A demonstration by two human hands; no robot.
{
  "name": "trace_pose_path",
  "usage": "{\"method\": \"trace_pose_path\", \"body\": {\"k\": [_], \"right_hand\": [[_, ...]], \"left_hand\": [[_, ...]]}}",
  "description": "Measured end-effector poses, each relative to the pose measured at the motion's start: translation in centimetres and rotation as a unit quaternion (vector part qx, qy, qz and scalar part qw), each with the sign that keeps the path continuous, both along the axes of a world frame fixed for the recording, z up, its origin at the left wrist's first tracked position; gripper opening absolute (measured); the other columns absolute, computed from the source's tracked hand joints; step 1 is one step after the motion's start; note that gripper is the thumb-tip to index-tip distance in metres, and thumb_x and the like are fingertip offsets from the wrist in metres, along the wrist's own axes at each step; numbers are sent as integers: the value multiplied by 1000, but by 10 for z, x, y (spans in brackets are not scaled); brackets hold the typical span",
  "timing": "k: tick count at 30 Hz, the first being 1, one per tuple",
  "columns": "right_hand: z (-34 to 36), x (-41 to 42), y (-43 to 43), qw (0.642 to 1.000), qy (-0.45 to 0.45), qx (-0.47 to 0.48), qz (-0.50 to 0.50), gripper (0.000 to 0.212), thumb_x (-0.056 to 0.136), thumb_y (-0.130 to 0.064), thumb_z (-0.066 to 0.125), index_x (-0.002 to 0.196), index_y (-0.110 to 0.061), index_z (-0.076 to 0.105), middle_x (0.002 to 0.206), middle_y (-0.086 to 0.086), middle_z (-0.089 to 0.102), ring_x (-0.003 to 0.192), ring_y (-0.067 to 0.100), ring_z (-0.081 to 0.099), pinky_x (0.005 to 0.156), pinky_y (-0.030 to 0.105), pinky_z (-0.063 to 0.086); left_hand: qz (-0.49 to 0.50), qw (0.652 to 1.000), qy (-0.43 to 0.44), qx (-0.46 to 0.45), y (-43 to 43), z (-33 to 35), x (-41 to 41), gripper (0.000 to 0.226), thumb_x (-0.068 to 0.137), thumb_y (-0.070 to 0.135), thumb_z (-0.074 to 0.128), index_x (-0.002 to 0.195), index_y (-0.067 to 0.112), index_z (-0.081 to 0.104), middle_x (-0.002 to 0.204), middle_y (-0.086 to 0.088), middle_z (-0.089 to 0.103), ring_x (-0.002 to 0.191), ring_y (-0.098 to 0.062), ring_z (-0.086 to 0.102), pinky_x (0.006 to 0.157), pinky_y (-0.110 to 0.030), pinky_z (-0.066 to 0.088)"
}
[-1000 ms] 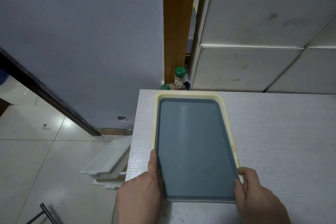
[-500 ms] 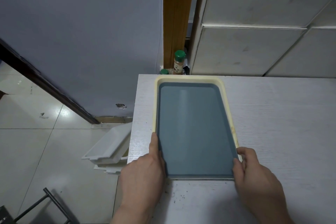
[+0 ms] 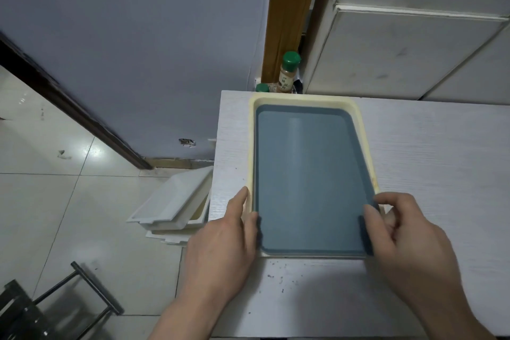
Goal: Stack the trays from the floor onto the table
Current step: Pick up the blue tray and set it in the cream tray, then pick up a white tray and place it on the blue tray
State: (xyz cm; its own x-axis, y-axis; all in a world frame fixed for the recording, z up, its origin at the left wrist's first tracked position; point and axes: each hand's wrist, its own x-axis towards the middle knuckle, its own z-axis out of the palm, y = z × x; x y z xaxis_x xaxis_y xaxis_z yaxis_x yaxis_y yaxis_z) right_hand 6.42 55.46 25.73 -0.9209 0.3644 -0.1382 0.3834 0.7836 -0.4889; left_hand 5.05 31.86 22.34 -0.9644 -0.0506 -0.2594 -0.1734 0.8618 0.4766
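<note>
A blue-grey tray (image 3: 309, 179) lies nested inside a cream tray (image 3: 303, 98) on the left part of the white table (image 3: 436, 163). My left hand (image 3: 223, 246) is at the stack's near left corner, thumb along the cream rim and fingers against the blue tray's edge. My right hand (image 3: 405, 240) pinches the blue tray's near right edge, its other fingers curled. On the floor left of the table, two or three white trays (image 3: 171, 201) lie in a loose pile, partly hidden under the table edge.
A green-capped spice bottle (image 3: 288, 72) and a second green cap (image 3: 262, 88) stand behind the table's far edge by a wooden door frame. A dark metal frame (image 3: 91, 287) stands on the tiled floor at lower left. Dark specks dot the table's near side.
The nested trays sit slightly farther onto the table. Both hands have slid toward the near corners, and my right hand's fingers have curled up off the rim.
</note>
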Motion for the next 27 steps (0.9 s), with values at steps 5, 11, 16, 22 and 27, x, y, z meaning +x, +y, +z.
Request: {"method": "trace_pose_path", "body": {"k": [5, 11, 16, 22, 27], "right_hand": [[13, -28, -87, 992, 51, -63, 97, 23, 93, -44, 58, 80, -25, 54, 74, -15, 62, 58, 20, 55, 58, 42, 45], [-13, -64, -197, 966, 12, -128, 224, 26, 101, -43, 50, 86, -22, 51, 54, -5, 45, 60, 17, 47, 63, 43, 48], [-47, -86, -270, 954, -52, -133, 263, 24, 103, -42, 46, 89, -24, 50, 71, -3, 61, 78, 28, 61, 72, 45, 52], [-103, -109, -321, 957, -108, -120, 240, 25, 101, -41, 47, 87, -22, 54, 74, 2, 68, 75, 28, 64, 71, 43, 54], [-163, -128, -346, 957, -184, -103, 198, 24, 98, -37, 46, 81, -21, 55, 80, 2, 67, 79, 27, 63, 67, 39, 52]], "left_hand": [[105, 982, 35, 150, -42, -2, -13, 29, 101, 39, 45, 123, 40, 64, 81, 17, 74, 89, -8, 69, 77, -34, 53], [247, 923, 29, 293, -110, -24, -41, 19, 101, 27, 54, 94, 27, 72, 54, 19, 61, 47, 1, 51, 55, -25, 43], [307, 903, -4, 299, -176, -56, -56, 18, 100, 28, 54, 96, 26, 72, 58, 5, 52, 45, -7, 43, 54, -28, 40], [330, 900, -31, 283, -239, -100, -66, 19, 99, 29, 53, 96, 24, 71, 61, 3, 54, 53, -14, 46, 58, -30, 41], [355, 888, -66, 285, -271, -137, -78, 19, 100, 27, 53, 98, 22, 71, 79, -1, 66, 71, -17, 58, 66, -30, 45]]}}
